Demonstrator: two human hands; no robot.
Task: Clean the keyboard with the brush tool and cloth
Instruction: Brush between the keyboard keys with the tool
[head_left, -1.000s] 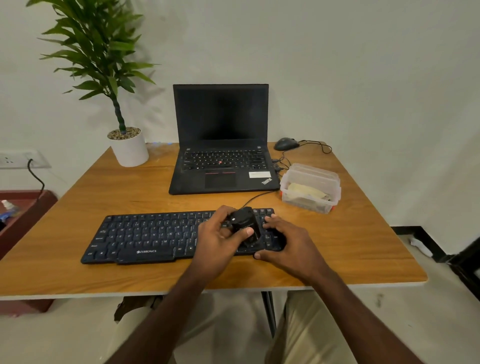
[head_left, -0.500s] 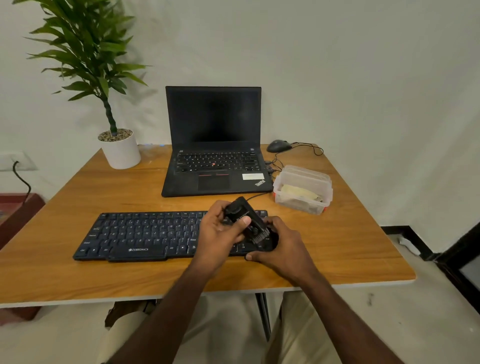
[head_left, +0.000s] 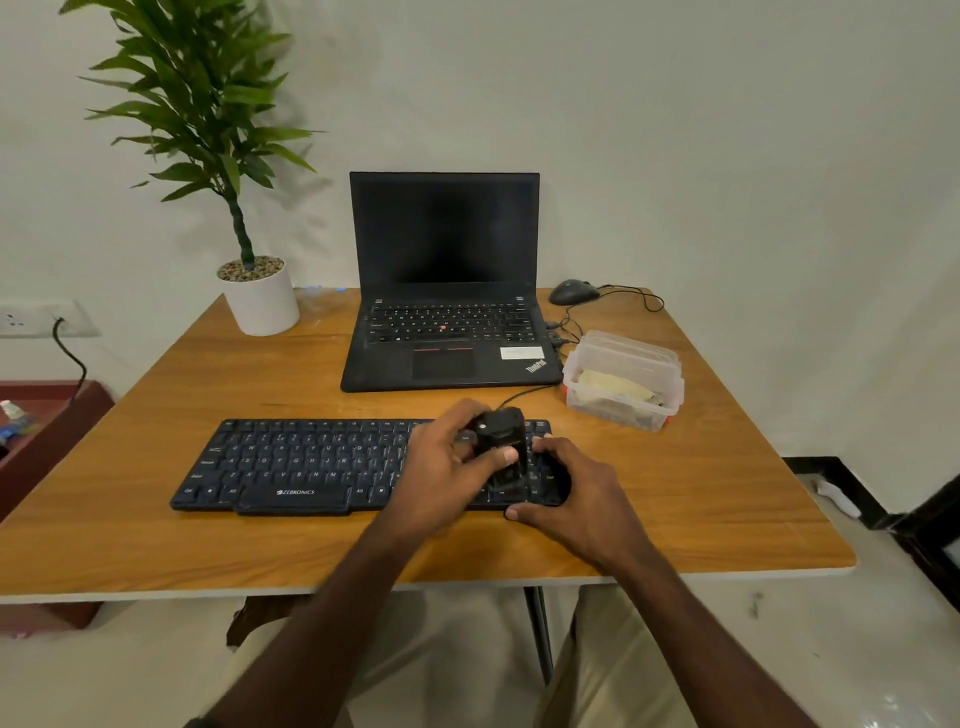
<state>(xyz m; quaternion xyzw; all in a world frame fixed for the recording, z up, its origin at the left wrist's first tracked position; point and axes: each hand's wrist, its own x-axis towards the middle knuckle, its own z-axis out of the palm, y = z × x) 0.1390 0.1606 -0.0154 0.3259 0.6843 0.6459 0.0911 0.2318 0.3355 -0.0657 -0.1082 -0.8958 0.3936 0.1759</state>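
A black keyboard (head_left: 306, 465) lies across the front of the wooden desk (head_left: 701, 499). My left hand (head_left: 447, 462) grips a black brush tool (head_left: 501, 441), held upright over the keyboard's right end with its bristle end down on the keys. My right hand (head_left: 576, 493) holds the keyboard's right end, thumb at the front edge and fingers curled over the keys. A pale cloth (head_left: 615, 389) lies folded inside a clear plastic box (head_left: 623, 382) at the right.
An open black laptop (head_left: 447, 291) stands behind the keyboard, with a wired mouse (head_left: 571, 292) at the back right. A potted plant (head_left: 257, 296) sits at the back left. The keyboard's cable runs toward the laptop.
The brush tool went from tilted toward my right hand to upright on the right-end keys. My right hand stays on the keyboard's end. The view shifted slightly.
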